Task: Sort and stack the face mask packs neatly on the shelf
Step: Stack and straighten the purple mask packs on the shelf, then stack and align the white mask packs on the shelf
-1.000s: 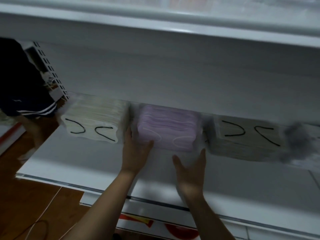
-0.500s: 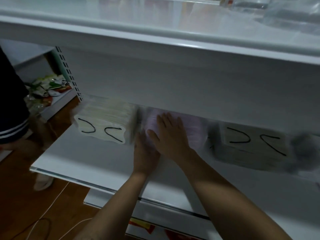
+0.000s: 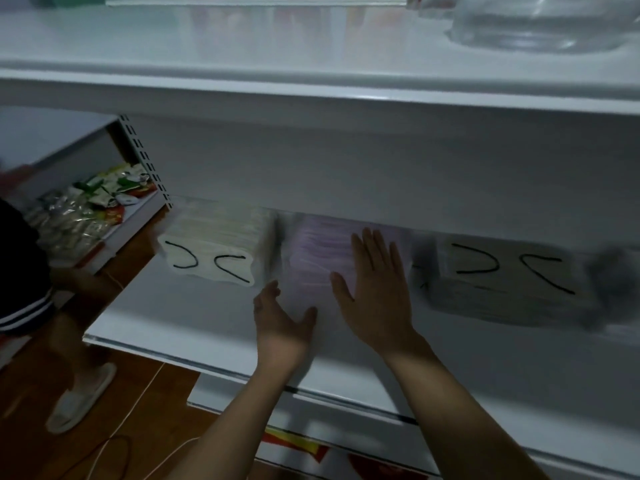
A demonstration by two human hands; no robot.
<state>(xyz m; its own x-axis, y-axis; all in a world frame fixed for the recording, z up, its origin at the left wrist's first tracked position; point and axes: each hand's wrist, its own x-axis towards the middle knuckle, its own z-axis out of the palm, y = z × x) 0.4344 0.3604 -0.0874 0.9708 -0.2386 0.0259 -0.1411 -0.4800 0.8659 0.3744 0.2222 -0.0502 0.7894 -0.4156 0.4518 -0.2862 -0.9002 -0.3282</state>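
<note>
Three stacks of face mask packs stand in a row on the white shelf (image 3: 207, 327). A cream pack with black ear loops (image 3: 216, 249) is on the left. A pale purple pack (image 3: 315, 254) is in the middle. A beige-grey pack with black loops (image 3: 502, 275) is on the right, blurred. My right hand (image 3: 375, 289) lies flat, fingers spread, on top of the purple pack. My left hand (image 3: 280, 317) is open at the pack's front left corner, palm turned toward it, holding nothing.
An upper shelf (image 3: 311, 88) overhangs the packs, with a clear plastic container (image 3: 540, 26) on it. A person in dark shorts and a white slipper (image 3: 79, 396) stands at the left on the wooden floor. Snack packets (image 3: 90, 206) fill a lower shelf at the left.
My right hand went from the shelf in front of the purple pack to resting flat on top of it. My left hand drew back a little from the pack's left side. The view tilted up.
</note>
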